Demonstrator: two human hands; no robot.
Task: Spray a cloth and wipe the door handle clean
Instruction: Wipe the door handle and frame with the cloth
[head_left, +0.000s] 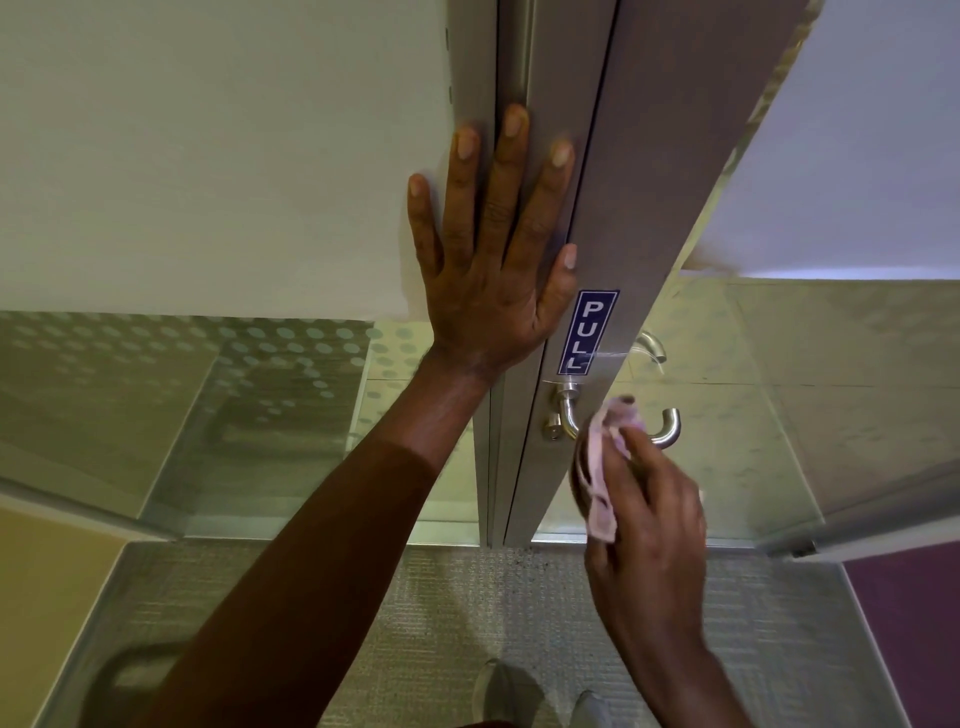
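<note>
Cloth (597, 467) sat bunched in the right hand's (644, 519) grip, touching the handle (670, 428) at its twelve o'clock, lever running three-to-nine; left hand (491, 270) lay flat, released, on the door (639, 156).

The left hand (488, 275) is spread flat, fingers splayed and pointing up, palm pressed forward at the end of a straight, outstretched arm. The right hand (649, 514) reaches lower, fingers curled closed around a pink cloth (597, 467).
</note>
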